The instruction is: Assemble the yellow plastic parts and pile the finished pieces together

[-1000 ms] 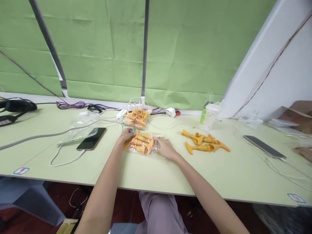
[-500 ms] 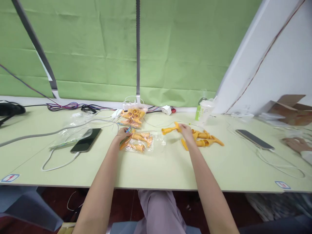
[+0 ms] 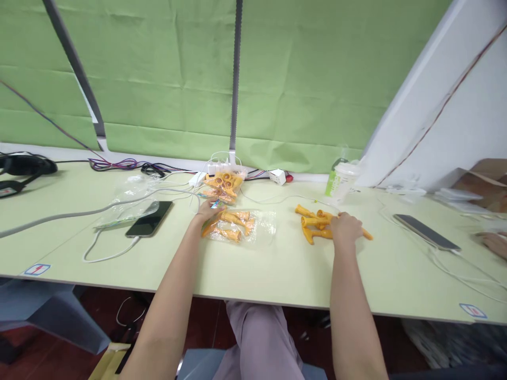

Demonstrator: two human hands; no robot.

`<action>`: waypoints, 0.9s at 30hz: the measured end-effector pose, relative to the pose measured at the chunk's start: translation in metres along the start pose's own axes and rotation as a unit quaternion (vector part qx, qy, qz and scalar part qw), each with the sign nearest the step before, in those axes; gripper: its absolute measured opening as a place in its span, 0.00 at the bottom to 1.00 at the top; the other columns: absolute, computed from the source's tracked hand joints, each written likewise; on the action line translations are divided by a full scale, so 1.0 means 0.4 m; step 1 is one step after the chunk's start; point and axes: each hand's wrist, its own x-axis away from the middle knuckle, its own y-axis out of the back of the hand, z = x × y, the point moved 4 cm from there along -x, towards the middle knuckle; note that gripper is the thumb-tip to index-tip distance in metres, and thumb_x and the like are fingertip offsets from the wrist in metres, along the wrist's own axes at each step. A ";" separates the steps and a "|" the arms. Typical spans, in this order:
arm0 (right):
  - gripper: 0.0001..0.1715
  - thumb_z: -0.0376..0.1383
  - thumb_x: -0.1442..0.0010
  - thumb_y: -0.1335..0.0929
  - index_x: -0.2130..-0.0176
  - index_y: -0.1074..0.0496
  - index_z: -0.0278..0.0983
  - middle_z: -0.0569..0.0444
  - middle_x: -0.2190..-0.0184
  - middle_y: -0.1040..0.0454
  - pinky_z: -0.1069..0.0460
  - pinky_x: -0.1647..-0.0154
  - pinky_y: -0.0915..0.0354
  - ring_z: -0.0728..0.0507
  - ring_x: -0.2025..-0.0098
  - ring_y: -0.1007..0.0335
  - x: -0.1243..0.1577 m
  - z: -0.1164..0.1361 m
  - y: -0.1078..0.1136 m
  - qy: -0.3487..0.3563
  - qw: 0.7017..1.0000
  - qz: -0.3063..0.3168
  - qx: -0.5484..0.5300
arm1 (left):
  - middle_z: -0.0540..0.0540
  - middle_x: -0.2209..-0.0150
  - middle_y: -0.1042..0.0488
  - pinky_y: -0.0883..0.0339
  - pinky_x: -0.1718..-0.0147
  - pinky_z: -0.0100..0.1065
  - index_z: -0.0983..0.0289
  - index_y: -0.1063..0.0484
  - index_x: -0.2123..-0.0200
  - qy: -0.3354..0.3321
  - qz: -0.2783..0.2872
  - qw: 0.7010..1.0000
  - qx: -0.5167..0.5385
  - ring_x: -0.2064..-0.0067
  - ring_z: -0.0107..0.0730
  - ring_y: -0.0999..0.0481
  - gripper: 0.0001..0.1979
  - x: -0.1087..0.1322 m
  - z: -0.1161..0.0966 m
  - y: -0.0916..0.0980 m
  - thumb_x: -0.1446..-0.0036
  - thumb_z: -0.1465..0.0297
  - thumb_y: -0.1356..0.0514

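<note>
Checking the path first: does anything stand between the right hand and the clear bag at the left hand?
Only some loose yellow pieces, just left of the right hand; nothing else visible before the clear bag.

Bag (image 3: pixel 264 226) left of loose pieces (image 3: pixel 312 221)

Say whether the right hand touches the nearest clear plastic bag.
Apart: the head view shows pale green tabletop between the right hand and the nearest clear plastic bag.
</note>
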 end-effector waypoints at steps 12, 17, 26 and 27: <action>0.20 0.44 0.40 0.36 0.52 0.29 0.37 0.45 0.50 0.31 0.46 0.50 0.44 0.39 0.49 0.39 0.371 0.368 -0.083 0.520 0.801 0.252 -0.160 | 0.53 0.67 0.25 0.32 0.59 0.36 0.64 0.28 0.68 0.022 0.013 0.999 -0.023 0.57 0.42 0.25 0.20 -0.006 0.011 0.000 0.71 0.71 0.30; 0.21 0.44 0.41 0.35 0.52 0.30 0.37 0.44 0.54 0.30 0.45 0.52 0.48 0.37 0.50 0.41 0.417 0.389 -0.081 0.545 0.805 0.219 -0.081 | 0.53 0.68 0.25 0.32 0.59 0.36 0.64 0.28 0.68 0.014 0.013 1.000 -0.023 0.57 0.42 0.25 0.21 -0.006 0.008 -0.001 0.71 0.72 0.31; 0.08 0.34 0.43 0.35 0.64 0.25 0.38 0.49 0.61 0.24 0.46 0.56 0.52 0.40 0.56 0.37 0.342 0.358 -0.053 0.559 0.807 0.186 -0.036 | 0.56 0.64 0.23 0.33 0.57 0.36 0.64 0.28 0.68 0.025 0.010 0.999 -0.034 0.55 0.45 0.25 0.21 -0.002 0.003 0.004 0.72 0.71 0.30; 0.09 0.33 0.44 0.35 0.64 0.25 0.38 0.49 0.61 0.24 0.45 0.56 0.52 0.40 0.56 0.36 0.330 0.351 -0.043 0.562 0.806 0.182 -0.028 | 0.56 0.64 0.23 0.33 0.57 0.36 0.64 0.28 0.67 0.026 0.011 0.999 -0.035 0.55 0.45 0.25 0.22 -0.002 0.003 0.004 0.72 0.70 0.30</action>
